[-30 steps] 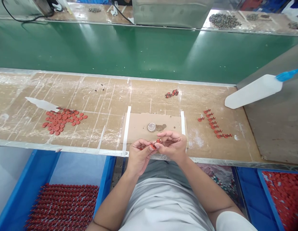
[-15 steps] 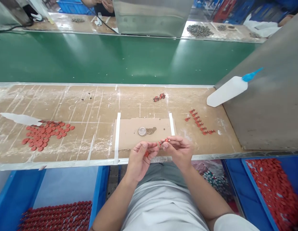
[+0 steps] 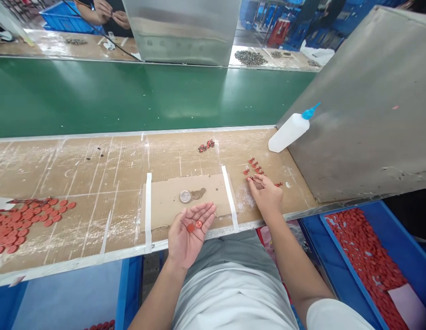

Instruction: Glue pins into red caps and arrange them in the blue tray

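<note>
My left hand [image 3: 189,233] is palm up with its fingers spread, and two red discs [image 3: 191,227] lie loose in it. Over at the right of the bench, my right hand [image 3: 266,192] has thumb and fingertips together at a small red piece [image 3: 250,178], beside the row of red pieces with dark stems [image 3: 254,164]. A cardboard sheet [image 3: 165,201], taped down with white strips, bears a small round clear dish [image 3: 185,196] and a wet stain.
Loose red discs [image 3: 27,220] lie at the left, a small red and black cluster [image 3: 206,146] at the back. A white bottle [image 3: 289,133] leans by the metal box [image 3: 353,114]. Blue bins [image 3: 391,229] are below. Across the green belt [image 3: 106,101], a person's hands [image 3: 111,14] show.
My hands have parted. The left has opened palm up, showing the discs; the right has moved to the row of red pieces. The view has shifted to the right.
</note>
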`<action>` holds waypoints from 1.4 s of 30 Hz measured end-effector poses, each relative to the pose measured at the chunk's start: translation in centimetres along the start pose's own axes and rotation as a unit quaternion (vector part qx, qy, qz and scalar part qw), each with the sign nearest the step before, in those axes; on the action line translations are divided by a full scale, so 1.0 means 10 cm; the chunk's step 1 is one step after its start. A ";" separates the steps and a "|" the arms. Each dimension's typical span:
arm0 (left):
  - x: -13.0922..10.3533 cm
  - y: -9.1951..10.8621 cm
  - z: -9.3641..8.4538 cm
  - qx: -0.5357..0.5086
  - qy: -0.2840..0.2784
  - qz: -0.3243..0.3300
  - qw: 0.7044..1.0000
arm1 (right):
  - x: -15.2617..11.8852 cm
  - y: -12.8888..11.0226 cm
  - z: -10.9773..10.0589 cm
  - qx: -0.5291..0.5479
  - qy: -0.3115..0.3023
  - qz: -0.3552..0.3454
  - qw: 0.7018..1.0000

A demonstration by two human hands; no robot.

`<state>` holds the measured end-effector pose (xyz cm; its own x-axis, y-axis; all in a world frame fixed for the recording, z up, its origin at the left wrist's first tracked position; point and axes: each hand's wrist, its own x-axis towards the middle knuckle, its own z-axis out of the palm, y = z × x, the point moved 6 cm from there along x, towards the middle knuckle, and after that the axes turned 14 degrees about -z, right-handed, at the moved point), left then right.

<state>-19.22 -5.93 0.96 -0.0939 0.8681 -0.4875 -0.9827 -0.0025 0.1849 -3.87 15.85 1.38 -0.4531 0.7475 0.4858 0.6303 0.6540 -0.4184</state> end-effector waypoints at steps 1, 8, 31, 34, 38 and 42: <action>0.00 0.00 0.01 0.000 -0.005 0.001 1.000 | 0.01 0.00 0.02 -0.009 0.000 -0.002 1.000; 0.02 0.02 0.02 0.007 -0.018 0.002 1.000 | 0.07 0.00 0.09 -0.051 0.005 -0.025 0.998; -0.05 0.04 0.13 0.023 -0.037 0.020 0.999 | -0.54 -1.63 -0.03 0.276 -0.130 -0.360 0.882; -0.07 0.02 0.09 0.044 -0.025 0.012 0.999 | -0.50 -1.67 -0.09 0.273 -0.103 -0.377 0.879; -0.12 -0.03 -0.02 0.083 0.008 -0.011 0.996 | -0.45 -1.68 -0.17 0.275 -0.080 -0.389 0.875; -0.16 -0.05 -0.07 0.089 0.009 -0.027 0.996 | -0.46 -1.68 -0.18 0.280 -0.098 -0.403 0.866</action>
<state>-18.74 -7.65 1.04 -0.0456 0.8551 -0.5164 -0.9426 0.1343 0.3057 -11.28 1.26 7.53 -0.7371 -0.0087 0.6758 -0.3197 0.8854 -0.3374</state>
